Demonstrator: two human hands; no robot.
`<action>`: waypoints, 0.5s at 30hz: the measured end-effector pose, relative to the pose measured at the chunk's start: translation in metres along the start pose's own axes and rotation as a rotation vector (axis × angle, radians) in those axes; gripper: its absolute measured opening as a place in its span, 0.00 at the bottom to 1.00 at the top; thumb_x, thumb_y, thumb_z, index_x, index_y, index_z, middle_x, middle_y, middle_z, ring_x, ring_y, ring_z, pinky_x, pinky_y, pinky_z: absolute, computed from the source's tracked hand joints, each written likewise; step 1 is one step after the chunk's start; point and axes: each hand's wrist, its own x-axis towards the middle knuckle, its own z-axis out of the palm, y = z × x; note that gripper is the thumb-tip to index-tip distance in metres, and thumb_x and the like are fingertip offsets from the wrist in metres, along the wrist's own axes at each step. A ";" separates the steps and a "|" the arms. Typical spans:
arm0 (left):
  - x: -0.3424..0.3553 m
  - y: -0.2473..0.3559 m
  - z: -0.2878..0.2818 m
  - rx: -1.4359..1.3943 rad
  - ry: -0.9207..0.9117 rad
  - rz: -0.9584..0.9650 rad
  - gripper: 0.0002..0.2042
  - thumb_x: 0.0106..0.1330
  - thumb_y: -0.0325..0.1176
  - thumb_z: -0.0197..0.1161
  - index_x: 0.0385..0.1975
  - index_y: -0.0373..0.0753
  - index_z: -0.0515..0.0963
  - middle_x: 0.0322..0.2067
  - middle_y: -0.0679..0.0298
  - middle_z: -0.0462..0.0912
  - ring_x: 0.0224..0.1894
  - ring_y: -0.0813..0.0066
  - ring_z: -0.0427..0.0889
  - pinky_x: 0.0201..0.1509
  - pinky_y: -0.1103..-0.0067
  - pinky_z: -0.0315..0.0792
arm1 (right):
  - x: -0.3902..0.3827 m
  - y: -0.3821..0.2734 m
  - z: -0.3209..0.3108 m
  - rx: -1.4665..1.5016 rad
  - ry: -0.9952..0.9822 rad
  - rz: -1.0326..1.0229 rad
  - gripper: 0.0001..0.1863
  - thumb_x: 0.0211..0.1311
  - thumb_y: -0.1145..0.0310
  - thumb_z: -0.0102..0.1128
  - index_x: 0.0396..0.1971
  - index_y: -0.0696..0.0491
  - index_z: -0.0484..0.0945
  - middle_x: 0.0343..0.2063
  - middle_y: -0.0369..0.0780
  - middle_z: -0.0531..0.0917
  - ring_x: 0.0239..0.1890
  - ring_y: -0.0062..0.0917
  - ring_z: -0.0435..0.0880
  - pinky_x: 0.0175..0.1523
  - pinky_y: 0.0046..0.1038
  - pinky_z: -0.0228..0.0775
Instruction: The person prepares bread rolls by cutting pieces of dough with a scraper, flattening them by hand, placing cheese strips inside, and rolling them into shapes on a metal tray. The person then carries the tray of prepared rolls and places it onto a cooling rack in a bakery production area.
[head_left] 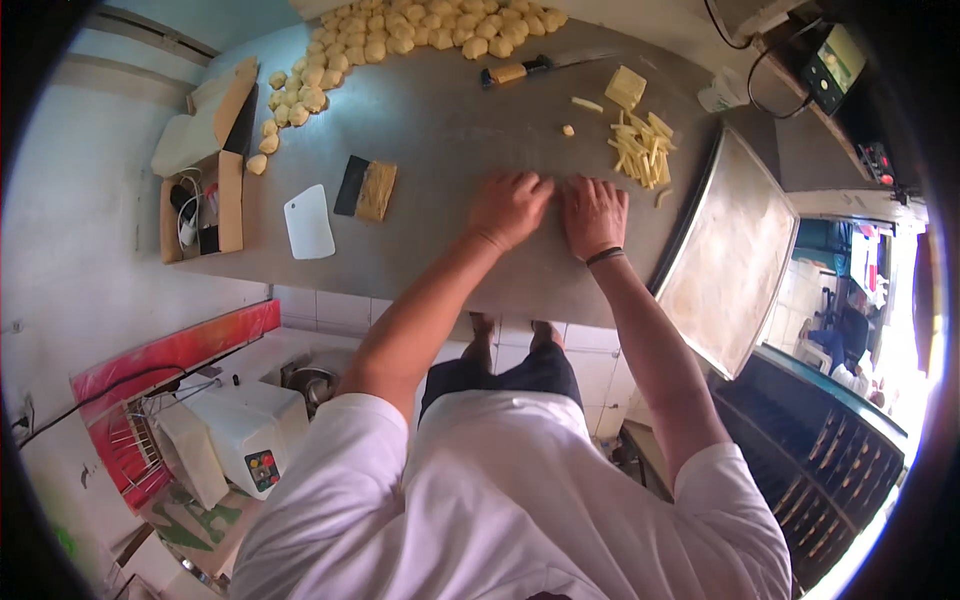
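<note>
On the grey metal table (pixel 440 215), my left hand (pixel 508 208) and my right hand (pixel 596 214) rest close together, knuckles up. Both have their fingers bent down toward the surface, and whatever lies beneath them is hidden. A dark band circles my right wrist. Beyond my right hand is a pile of pale yellow cheese sticks (pixel 643 150), with a block of cheese (pixel 626 88) behind it. One stick (pixel 587 104) and a small yellowish lump (pixel 568 130) lie apart from the pile. Many dough balls (pixel 400 38) are spread along the far edge and far left.
Left of my hands lie a white plastic scraper (pixel 309 222) and a scraper with a wooden grip (pixel 375 191). A knife (pixel 516 71) lies at the back. An open cardboard box (pixel 229 205) stands at the left edge, a large metal tray (pixel 730 250) at the right.
</note>
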 end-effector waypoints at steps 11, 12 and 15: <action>-0.015 0.013 -0.009 -0.138 -0.113 -0.150 0.13 0.72 0.38 0.64 0.50 0.40 0.81 0.38 0.56 0.86 0.37 0.54 0.85 0.41 0.63 0.80 | -0.021 -0.001 -0.006 0.156 -0.374 0.206 0.11 0.66 0.60 0.62 0.45 0.46 0.81 0.41 0.41 0.86 0.48 0.36 0.84 0.52 0.41 0.77; -0.007 0.012 -0.006 -0.067 -0.179 -0.093 0.15 0.72 0.39 0.64 0.52 0.38 0.81 0.43 0.55 0.86 0.42 0.53 0.86 0.46 0.62 0.80 | -0.016 0.006 0.000 0.221 -0.251 0.221 0.14 0.65 0.59 0.63 0.47 0.47 0.81 0.44 0.43 0.86 0.52 0.37 0.83 0.56 0.42 0.75; -0.007 0.016 -0.022 -0.101 -0.123 -0.095 0.23 0.72 0.42 0.63 0.61 0.34 0.76 0.57 0.47 0.80 0.59 0.50 0.80 0.62 0.60 0.75 | -0.028 0.001 -0.007 0.072 -0.157 0.078 0.25 0.64 0.61 0.63 0.61 0.51 0.76 0.62 0.50 0.78 0.68 0.44 0.74 0.67 0.47 0.68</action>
